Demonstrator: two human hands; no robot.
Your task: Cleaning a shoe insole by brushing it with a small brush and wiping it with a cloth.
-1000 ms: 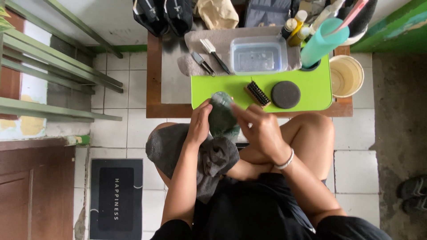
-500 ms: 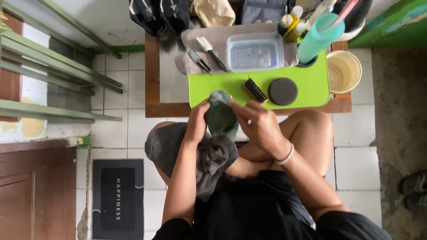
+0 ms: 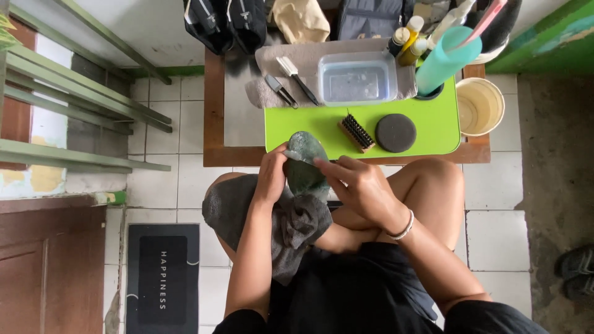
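A person sits cross-legged on a tiled floor, seen from above, with both hands meeting just below the middle of the frame. The left hand (image 3: 272,179) is curled around the left edge of a dark green insole (image 3: 304,164), fingers closed on it with the thumb near its top. The right hand (image 3: 359,185) comes in from the right, its fingers (image 3: 331,166) bent and pressed against the insole's right side, so the insole is gripped between the 2 hands. The insole stands roughly upright, its rounded end overlapping the near edge of the lime green mat (image 3: 433,133). Beneath the hands a grey cloth (image 3: 291,226) is draped over the person's lap and left knee. A pale bracelet (image 3: 405,227) circles the right wrist.

On the green mat, above and right of the hands, lie a small wooden brush (image 3: 357,132) with dark bristles and a round black sponge (image 3: 396,132), side by side and apart from the insole. Above them, in the upper middle of the frame, sits a clear plastic tub (image 3: 357,79) on a grey towel (image 3: 272,68), with 2 more brushes (image 3: 291,80) to its left. A teal bottle (image 3: 447,59) leans at the upper right, beside a cream bucket (image 3: 479,106). All of this rests on a low wooden table (image 3: 213,111). A dark doormat (image 3: 162,272) lies at the lower left.
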